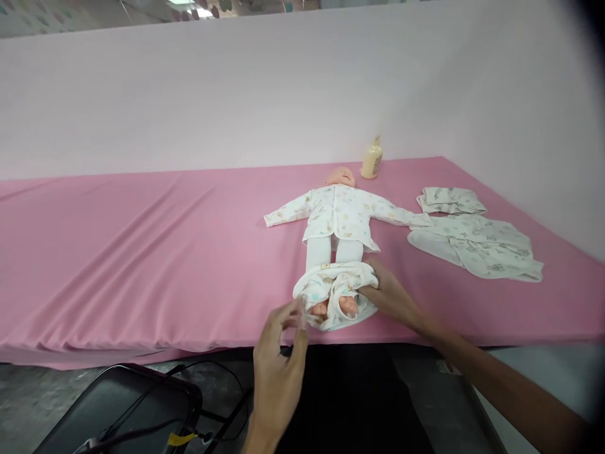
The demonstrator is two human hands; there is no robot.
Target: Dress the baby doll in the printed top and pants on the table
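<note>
Pink sheet point(142, 252) carries a doll point(341, 217) lying face up.
Nearest, the left hand point(278, 366) hangs unclenched just beside bunched trousers point(333, 287) at the doll's feet; the right hand point(387, 293) pinches their waistband. Beyond lie folded clothes point(472, 243) and a bottle point(372, 159).

Pink-sheeted bed point(142, 252) bears a doll point(338, 217), bottle point(372, 159) and loose baby clothes point(477, 243)

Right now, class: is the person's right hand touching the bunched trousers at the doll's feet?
Touching. The head view shows the right hand with its fingers pressed into the edge of the bunched trousers; no gap shows between them.
</note>
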